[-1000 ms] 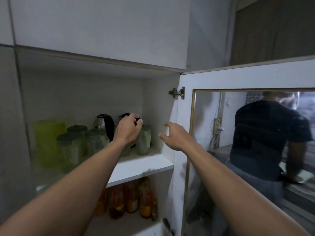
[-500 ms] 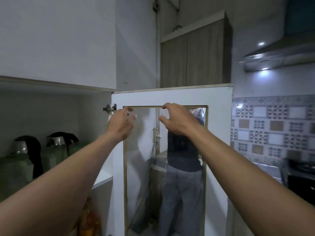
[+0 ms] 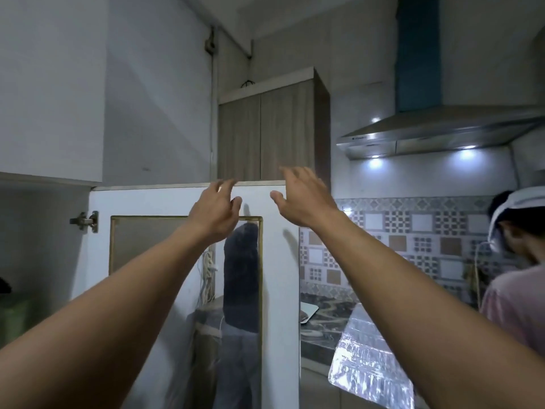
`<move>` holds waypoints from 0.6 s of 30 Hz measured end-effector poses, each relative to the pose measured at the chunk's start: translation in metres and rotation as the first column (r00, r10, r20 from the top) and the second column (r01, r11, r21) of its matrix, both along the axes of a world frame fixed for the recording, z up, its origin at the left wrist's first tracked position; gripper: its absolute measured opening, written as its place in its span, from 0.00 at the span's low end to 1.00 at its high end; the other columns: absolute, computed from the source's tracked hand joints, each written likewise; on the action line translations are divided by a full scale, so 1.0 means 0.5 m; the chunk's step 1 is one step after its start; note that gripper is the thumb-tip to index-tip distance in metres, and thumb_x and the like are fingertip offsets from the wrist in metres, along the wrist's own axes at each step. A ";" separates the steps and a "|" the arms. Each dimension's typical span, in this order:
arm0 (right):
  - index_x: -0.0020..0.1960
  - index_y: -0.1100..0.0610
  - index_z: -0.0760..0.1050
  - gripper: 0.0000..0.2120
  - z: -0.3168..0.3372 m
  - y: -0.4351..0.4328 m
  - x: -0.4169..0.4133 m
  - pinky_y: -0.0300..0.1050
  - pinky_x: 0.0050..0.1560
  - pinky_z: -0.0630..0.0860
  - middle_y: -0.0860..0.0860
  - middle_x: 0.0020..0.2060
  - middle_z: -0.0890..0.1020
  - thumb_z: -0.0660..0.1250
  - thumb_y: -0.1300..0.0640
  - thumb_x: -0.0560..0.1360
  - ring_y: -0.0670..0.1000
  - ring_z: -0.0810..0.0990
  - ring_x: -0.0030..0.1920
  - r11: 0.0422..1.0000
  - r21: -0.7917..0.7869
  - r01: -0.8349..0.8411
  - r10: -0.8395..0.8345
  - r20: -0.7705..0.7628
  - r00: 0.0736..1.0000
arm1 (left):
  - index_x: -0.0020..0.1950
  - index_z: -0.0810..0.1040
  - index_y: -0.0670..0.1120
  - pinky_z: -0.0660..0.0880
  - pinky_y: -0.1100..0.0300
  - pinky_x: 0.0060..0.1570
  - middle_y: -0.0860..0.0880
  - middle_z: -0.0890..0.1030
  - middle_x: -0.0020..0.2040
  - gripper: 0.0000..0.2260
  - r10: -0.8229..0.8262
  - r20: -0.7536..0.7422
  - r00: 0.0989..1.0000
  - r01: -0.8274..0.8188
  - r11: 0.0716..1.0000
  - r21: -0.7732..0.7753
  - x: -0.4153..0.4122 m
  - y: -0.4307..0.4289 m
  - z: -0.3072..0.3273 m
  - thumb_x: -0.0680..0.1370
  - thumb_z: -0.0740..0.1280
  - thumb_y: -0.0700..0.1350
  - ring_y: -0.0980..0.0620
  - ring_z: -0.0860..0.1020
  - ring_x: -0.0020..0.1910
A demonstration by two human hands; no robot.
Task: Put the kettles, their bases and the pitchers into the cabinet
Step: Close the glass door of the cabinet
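The white cabinet door (image 3: 277, 290) with its gold-framed mirror panel stands open in the middle of the view. My left hand (image 3: 215, 214) is raised in front of the door's top edge, fingers spread and empty. My right hand (image 3: 303, 199) hovers near the door's upper right corner, also open and holding nothing. The cabinet interior (image 3: 41, 246) is at the far left; only a dark kettle part (image 3: 4, 286) and a green pitcher (image 3: 14, 317) show at the frame's left edge.
A person in a pink shirt (image 3: 513, 293) stands at the right by the counter (image 3: 324, 323). A foil-covered surface (image 3: 371, 358) lies below. A range hood (image 3: 436, 134) and a wooden wall cabinet (image 3: 271, 128) hang above. The mirror reflects a standing figure.
The view has swung right, away from the shelf. My left hand left the kettle on the shelf, and both hands rose to the open door's top edge.
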State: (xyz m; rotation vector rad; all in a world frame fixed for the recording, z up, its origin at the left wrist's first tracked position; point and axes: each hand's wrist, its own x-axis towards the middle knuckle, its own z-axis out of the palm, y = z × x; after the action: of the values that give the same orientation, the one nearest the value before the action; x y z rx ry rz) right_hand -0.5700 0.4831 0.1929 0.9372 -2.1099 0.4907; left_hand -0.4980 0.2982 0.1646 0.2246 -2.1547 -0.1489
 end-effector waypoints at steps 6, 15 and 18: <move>0.79 0.60 0.59 0.26 -0.008 0.024 -0.059 0.57 0.73 0.63 0.56 0.78 0.64 0.54 0.51 0.85 0.59 0.62 0.77 0.994 0.049 -0.098 0.090 0.141 0.986 | 0.80 0.58 0.48 0.62 0.36 0.72 0.41 0.61 0.79 0.23 0.062 0.079 0.995 -0.057 0.996 -0.067 -0.076 0.014 0.016 0.85 0.50 0.52 0.40 0.59 0.77; 0.79 0.62 0.61 0.27 0.001 0.046 -0.074 0.48 0.75 0.61 0.56 0.78 0.66 0.53 0.66 0.80 0.56 0.64 0.78 0.947 -0.201 -0.252 0.299 0.256 0.919 | 0.80 0.58 0.48 0.63 0.36 0.71 0.42 0.62 0.79 0.24 0.034 0.095 0.995 -0.035 0.999 0.001 -0.100 0.022 0.019 0.84 0.49 0.52 0.42 0.58 0.78; 0.77 0.62 0.66 0.27 0.008 0.059 -0.042 0.48 0.72 0.66 0.57 0.74 0.72 0.53 0.69 0.78 0.57 0.68 0.75 0.928 -0.237 -0.289 0.343 0.233 0.910 | 0.78 0.63 0.47 0.64 0.42 0.71 0.43 0.67 0.76 0.23 -0.004 0.028 1.000 0.003 1.000 0.019 -0.068 0.030 0.023 0.85 0.49 0.52 0.43 0.63 0.76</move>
State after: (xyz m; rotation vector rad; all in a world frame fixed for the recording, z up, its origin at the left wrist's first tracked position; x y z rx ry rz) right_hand -0.5909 0.5125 0.1967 1.1561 -2.1019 1.0295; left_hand -0.5317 0.3133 0.1763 0.2350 -2.1824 -0.1691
